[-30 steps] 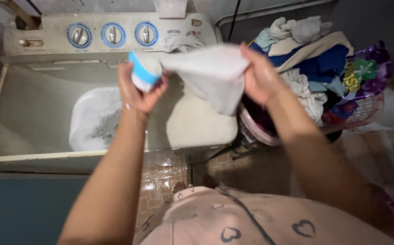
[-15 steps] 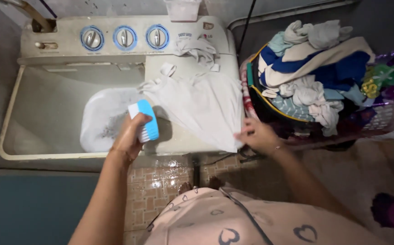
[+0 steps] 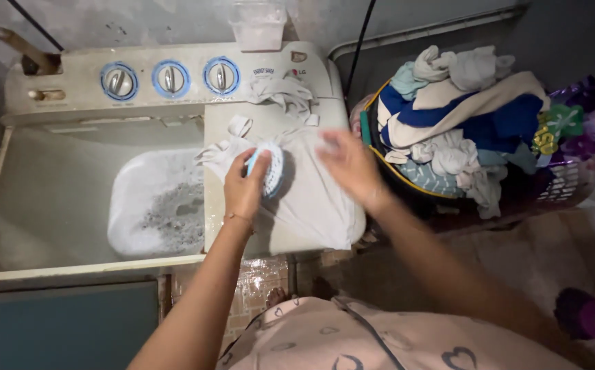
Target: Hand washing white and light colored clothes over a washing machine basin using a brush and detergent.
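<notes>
A pink top patterned with hearts [image 3: 352, 342] is seen at the bottom edge of the view, with both bare forearms reaching away from it. The left hand [image 3: 245, 186] is clamped around a blue and white scrubbing brush [image 3: 269, 168], which is pressed bristle-side down on a white garment [image 3: 311, 199]. This garment is spread flat over the closed lid of a twin-tub washing machine [image 3: 174, 157], on the machine's right half, with its hem near the front right corner of the lid. The right hand [image 3: 349, 164] is laid on the cloth just beside the brush, fingers apart and flat; it is blurred. To the left of the lid, the open wash tub [image 3: 51, 192] is filled with soapy water and foam [image 3: 164, 212]. Farther back, three blue-ringed dials [image 3: 171, 77] are set along the rear panel, a crumpled white cloth [image 3: 280, 92] lies near the rear right corner, and a clear plastic container [image 3: 259, 24] stands on the back edge. Beside the machine's right edge, a laundry basket [image 3: 565, 185] is heaped with mixed clothes [image 3: 469, 116].
</notes>
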